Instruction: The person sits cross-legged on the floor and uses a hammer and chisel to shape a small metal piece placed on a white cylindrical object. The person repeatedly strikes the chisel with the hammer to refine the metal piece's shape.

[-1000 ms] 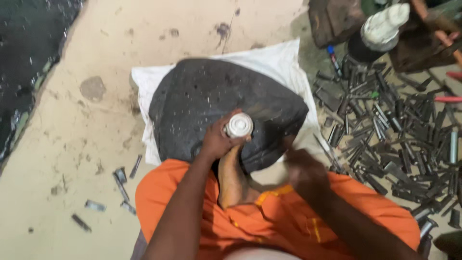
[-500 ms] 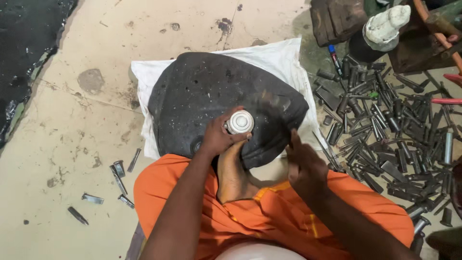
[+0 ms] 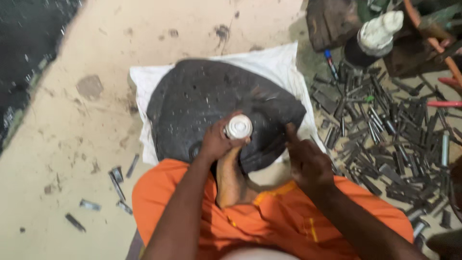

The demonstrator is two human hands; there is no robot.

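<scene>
A small white ribbed cap-shaped piece (image 3: 239,127) stands over the near edge of a dark rounded stone (image 3: 216,106), clasped from the left by the left hand (image 3: 216,142), whose grip is closed around its side with the fingers curled under and the thumb against it. Just below, a bare foot (image 3: 230,180) presses up toward the stone between knees in orange cloth (image 3: 269,216). The right hand (image 3: 308,161) rests at the stone's right edge, loosely curled, one finger extended to touch the dark surface; whether it holds anything cannot be told. The stone lies on a white sack (image 3: 269,65) spread on the concrete floor (image 3: 72,144). To the right lies a heap of grey metal parts (image 3: 385,139); a few stray pieces (image 3: 118,178) lie to the left.
</scene>
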